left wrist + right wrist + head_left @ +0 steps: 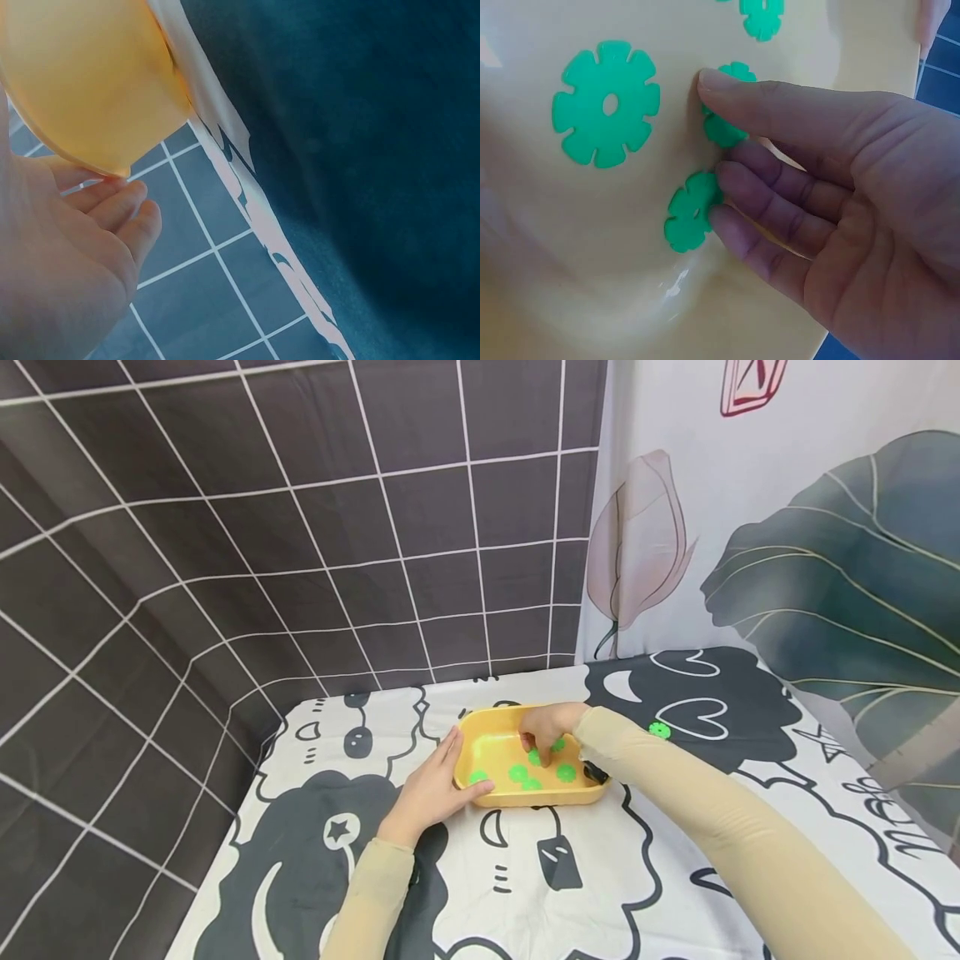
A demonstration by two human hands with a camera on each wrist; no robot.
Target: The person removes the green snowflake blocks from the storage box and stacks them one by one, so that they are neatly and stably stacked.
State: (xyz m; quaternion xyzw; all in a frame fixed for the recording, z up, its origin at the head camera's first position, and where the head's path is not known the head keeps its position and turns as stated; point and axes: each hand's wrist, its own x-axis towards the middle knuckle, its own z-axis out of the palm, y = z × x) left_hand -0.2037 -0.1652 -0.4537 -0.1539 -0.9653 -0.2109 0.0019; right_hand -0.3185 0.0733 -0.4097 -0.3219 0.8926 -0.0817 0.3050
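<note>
A yellow plastic tub (573, 797) stands on the patterned cloth, with several green notched discs (518, 773), flower-shaped with a centre hole, lying flat in it. My left hand (431, 789) holds the tub's left end, its fingers along the outer wall and its thumb near the front rim. In the left wrist view, fingertips touch the tub's edge. My right hand (551, 731) reaches down inside the tub. In the right wrist view, its thumb and fingers stand apart over one green disc (724, 129), while the fingertips border another disc (692, 214). Neither disc appears pinched.
One green disc (659, 730) lies on the cloth (615, 843) right of the tub. A dark grid-patterned sheet (420, 527) hangs behind and to the left. A white curtain with leaf prints (840, 568) hangs on the right.
</note>
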